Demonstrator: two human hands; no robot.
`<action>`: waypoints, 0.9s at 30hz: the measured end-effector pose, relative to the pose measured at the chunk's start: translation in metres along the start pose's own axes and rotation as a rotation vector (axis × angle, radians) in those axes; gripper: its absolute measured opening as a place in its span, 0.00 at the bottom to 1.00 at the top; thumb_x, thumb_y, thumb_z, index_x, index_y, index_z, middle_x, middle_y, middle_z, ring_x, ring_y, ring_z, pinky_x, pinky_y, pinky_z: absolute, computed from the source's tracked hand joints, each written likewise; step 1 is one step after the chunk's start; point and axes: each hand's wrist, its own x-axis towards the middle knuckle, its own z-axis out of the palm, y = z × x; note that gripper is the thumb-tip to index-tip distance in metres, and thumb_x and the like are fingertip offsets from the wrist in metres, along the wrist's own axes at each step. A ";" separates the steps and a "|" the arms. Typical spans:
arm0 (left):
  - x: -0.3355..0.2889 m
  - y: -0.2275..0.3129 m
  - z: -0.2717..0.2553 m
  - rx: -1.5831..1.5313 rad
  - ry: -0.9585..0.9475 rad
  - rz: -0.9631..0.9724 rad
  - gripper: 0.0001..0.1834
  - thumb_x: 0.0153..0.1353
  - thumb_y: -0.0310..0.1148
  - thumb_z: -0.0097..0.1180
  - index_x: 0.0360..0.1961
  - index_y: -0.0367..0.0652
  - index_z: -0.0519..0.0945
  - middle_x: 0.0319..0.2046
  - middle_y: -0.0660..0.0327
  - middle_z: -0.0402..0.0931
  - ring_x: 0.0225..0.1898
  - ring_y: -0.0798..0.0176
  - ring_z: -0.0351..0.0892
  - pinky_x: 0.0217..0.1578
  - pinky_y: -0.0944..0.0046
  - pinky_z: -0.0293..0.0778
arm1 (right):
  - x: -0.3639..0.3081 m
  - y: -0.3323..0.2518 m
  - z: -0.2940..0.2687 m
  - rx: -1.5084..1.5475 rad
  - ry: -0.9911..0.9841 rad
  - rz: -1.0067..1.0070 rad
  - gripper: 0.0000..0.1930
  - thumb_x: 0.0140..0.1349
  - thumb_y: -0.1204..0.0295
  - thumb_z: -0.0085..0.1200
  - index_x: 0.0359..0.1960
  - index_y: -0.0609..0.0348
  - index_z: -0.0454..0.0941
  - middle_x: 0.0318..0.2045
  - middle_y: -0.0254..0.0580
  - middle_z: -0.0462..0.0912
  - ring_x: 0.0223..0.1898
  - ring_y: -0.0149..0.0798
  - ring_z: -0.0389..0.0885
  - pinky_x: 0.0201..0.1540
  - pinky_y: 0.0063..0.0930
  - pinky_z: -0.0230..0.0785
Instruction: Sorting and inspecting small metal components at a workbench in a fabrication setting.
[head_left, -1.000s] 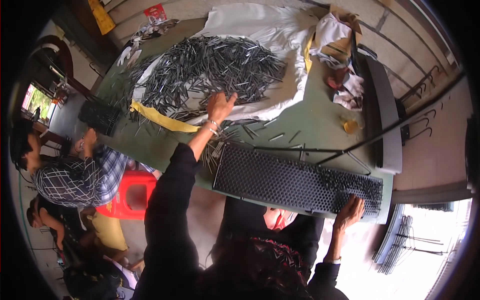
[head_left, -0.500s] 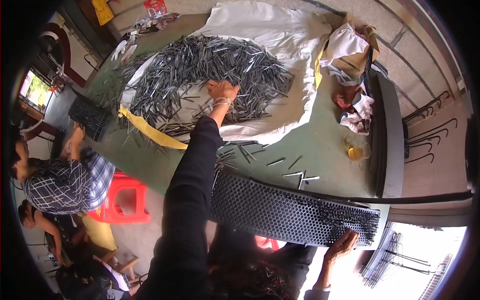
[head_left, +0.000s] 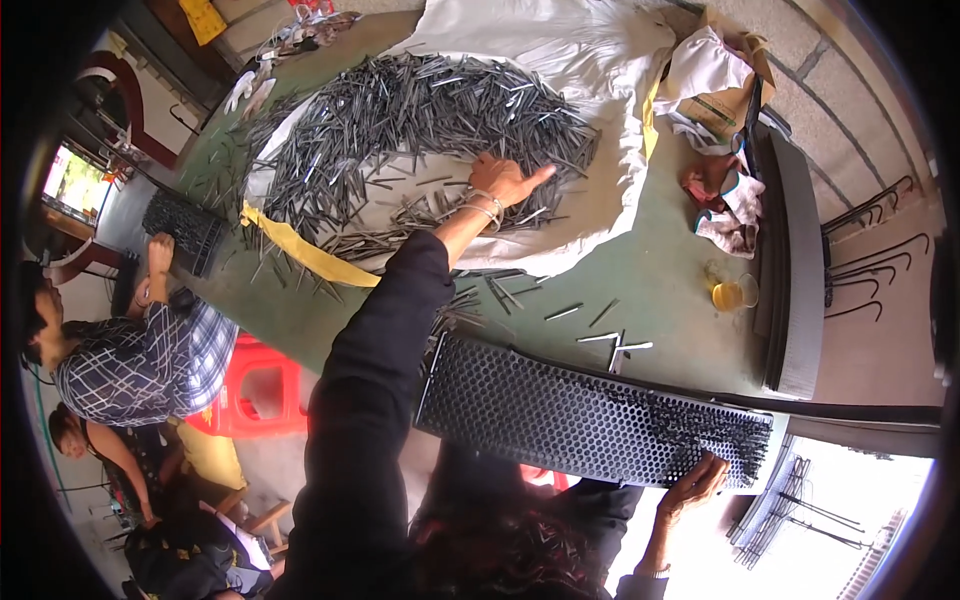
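My left hand (head_left: 505, 182) reaches palm down into a big heap of thin dark rods (head_left: 430, 110) on a white cloth (head_left: 560, 238). Its thumb sticks out to the right, apart from the fingers, whose tips are partly lost among the rods. In front of me lies a long dark perforated plate (head_left: 530, 405) with rows of round holes. Many short dark rods (head_left: 735, 432) fill the holes at its right end. My right hand (head_left: 698, 482) is closed at the plate's near edge there, fingertips on top; whether a rod is between them cannot be seen.
Loose rods (head_left: 563, 312) lie on the green table (head_left: 690, 330). A cup of yellow liquid (head_left: 735, 293), gloves (head_left: 735, 210) and a cardboard box (head_left: 725, 105) stand to the right, beside stacked dark panels (head_left: 795, 280). At left a co-worker (head_left: 140, 350) sits at another perforated plate (head_left: 185, 235).
My left hand has moved right along the heap, and its thumb now spreads outward. My right hand stays at the plate's near edge. The whole view has shifted slightly.
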 end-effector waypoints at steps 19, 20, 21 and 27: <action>0.043 -0.008 0.021 0.192 0.078 -0.273 0.44 0.47 0.42 0.63 0.60 0.23 0.60 0.54 0.40 0.65 0.51 0.42 0.69 0.42 0.44 0.71 | 0.001 -0.007 0.000 0.024 -0.004 0.036 0.08 0.67 0.74 0.43 0.33 0.66 0.72 0.30 0.48 0.71 0.33 0.47 0.70 0.37 0.40 0.62; 0.046 -0.012 0.019 0.175 0.052 -0.297 0.48 0.48 0.42 0.63 0.62 0.23 0.54 0.53 0.40 0.66 0.52 0.42 0.70 0.43 0.46 0.71 | 0.001 -0.008 0.000 0.046 -0.019 0.057 0.10 0.68 0.72 0.40 0.32 0.64 0.70 0.29 0.47 0.69 0.33 0.47 0.69 0.40 0.39 0.61; 0.050 -0.014 0.018 0.174 0.055 -0.294 0.48 0.48 0.42 0.63 0.62 0.23 0.54 0.53 0.40 0.66 0.52 0.42 0.70 0.43 0.46 0.71 | 0.002 -0.009 0.000 0.047 -0.014 0.057 0.10 0.68 0.72 0.40 0.32 0.64 0.70 0.29 0.47 0.69 0.33 0.47 0.69 0.40 0.39 0.61; 0.066 -0.047 0.007 -0.111 -0.030 -0.285 0.45 0.49 0.38 0.63 0.61 0.24 0.54 0.54 0.41 0.69 0.53 0.46 0.74 0.48 0.51 0.72 | 0.004 -0.017 -0.002 0.033 -0.038 0.052 0.10 0.68 0.72 0.40 0.32 0.64 0.70 0.29 0.47 0.69 0.33 0.47 0.69 0.39 0.39 0.62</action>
